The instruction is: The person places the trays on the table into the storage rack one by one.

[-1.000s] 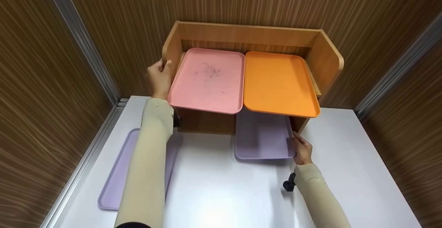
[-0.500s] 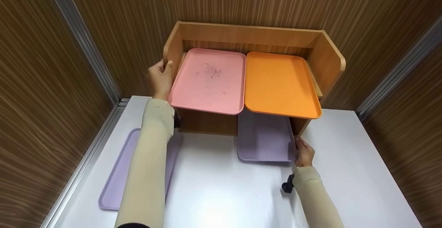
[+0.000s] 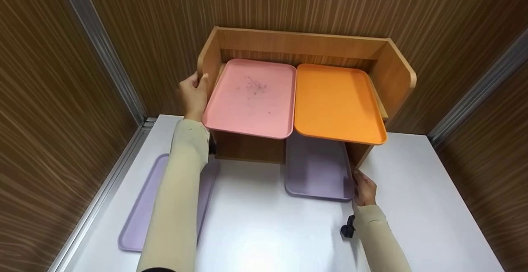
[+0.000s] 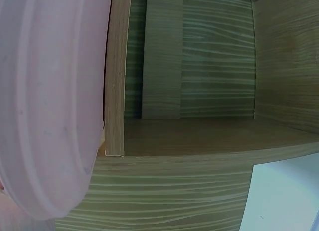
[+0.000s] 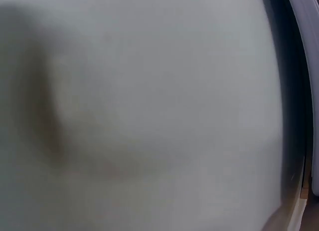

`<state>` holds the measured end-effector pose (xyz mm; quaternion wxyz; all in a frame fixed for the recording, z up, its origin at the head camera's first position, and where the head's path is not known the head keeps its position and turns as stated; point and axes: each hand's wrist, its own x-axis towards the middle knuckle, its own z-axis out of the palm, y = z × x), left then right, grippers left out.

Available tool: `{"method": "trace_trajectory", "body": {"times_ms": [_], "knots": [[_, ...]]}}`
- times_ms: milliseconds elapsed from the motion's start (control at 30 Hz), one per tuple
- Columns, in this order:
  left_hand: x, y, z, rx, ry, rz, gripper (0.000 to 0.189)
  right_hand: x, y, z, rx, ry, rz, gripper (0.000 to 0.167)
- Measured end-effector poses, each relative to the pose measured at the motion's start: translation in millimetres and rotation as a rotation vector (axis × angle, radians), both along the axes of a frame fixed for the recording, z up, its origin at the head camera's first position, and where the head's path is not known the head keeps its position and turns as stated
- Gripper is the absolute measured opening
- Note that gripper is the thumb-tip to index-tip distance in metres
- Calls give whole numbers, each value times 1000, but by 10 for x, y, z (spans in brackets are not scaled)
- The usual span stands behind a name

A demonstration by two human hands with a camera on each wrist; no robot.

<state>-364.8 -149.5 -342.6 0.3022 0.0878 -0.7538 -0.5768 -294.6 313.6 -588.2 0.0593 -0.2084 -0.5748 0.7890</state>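
Note:
In the head view my left hand (image 3: 194, 97) grips the left side panel (image 3: 207, 57) of a small wooden shelf, thumb on the inner side. Low at the right, my right hand (image 3: 365, 188) holds the right edge of a lilac tray (image 3: 317, 173), close to the foot of the shelf's right panel. The tray's rear lies in the lower compartment, hidden under the top; its front sticks out over the white table. The right wrist view catches only that tray's rim (image 5: 311, 81) and a bit of skin (image 5: 279, 221).
A pink tray (image 3: 251, 99) with dark marks and an orange tray (image 3: 338, 103) lie side by side on top, overhanging the front. Another lilac tray (image 3: 142, 214) lies at the left, partly under my left arm. Wood-patterned walls (image 3: 288, 0) enclose the white table (image 3: 255, 230).
The lower lilac tray has slid slightly forward, out from the shelf, and my right hand has moved toward me with it. My left hand stays on the side panel. The view has shifted slightly.

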Motion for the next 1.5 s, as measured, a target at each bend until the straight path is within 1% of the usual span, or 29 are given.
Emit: {"method": "trace_trajectory", "body": {"times_ms": [133, 267, 333, 400, 467, 533, 600, 633, 767, 833, 900, 1000, 1067, 1133, 1200, 1267, 1367, 1433, 1500], "knots": [[4, 4, 9, 17, -5, -14, 27, 9, 7, 37, 10, 51, 11, 44], [13, -1, 28, 58, -17, -26, 28, 25, 12, 93, 65, 67, 4, 44], [15, -9, 40, 84, -32, -38, 28, 61, 12, 158, 98, 66, -1, 44], [20, -18, 48, 114, -41, -66, 30, 99, 16, 236, 129, 72, -7, 43], [27, -35, 45, 162, -32, -107, 32, 132, 35, 314, 177, 79, -5, 42], [42, -59, 36, 190, -16, -146, 34, 136, 75, 367, 230, 83, -3, 42], [68, -93, 27, 209, -17, -180, 37, 115, 134, 387, 292, 94, -8, 42], [89, -119, 17, 211, -22, -190, 38, 104, 167, 389, 327, 96, -7, 43], [183, -232, -44, 154, -52, -177, 41, 66, 269, 421, 411, 125, -24, 44], [234, -291, -91, 130, -61, -164, 42, 61, 298, 478, 418, 129, -37, 45], [290, -350, -145, 110, -67, -157, 42, 61, 306, 567, 403, 138, -51, 46], [384, -439, -244, 98, -51, -155, 41, 70, 298, 747, 360, 153, -63, 47], [445, -498, -315, 96, -40, -157, 41, 80, 279, 886, 349, 164, -70, 45], [521, -562, -392, 101, -46, -157, 41, 100, 252, 1025, 347, 166, -76, 44], [601, -625, -476, 109, -71, -154, 42, 127, 218, 1152, 345, 172, -78, 43], [682, -684, -570, 120, -108, -157, 44, 150, 187, 1263, 318, 172, -85, 43], [785, -763, -737, 119, -150, -165, 45, 170, 166, 1387, 284, 188, -100, 43], [850, -816, -863, 104, -172, -167, 45, 171, 168, 1455, 277, 200, -120, 42], [914, -873, -989, 93, -192, -163, 45, 166, 187, 1516, 296, 224, -135, 41]]}}
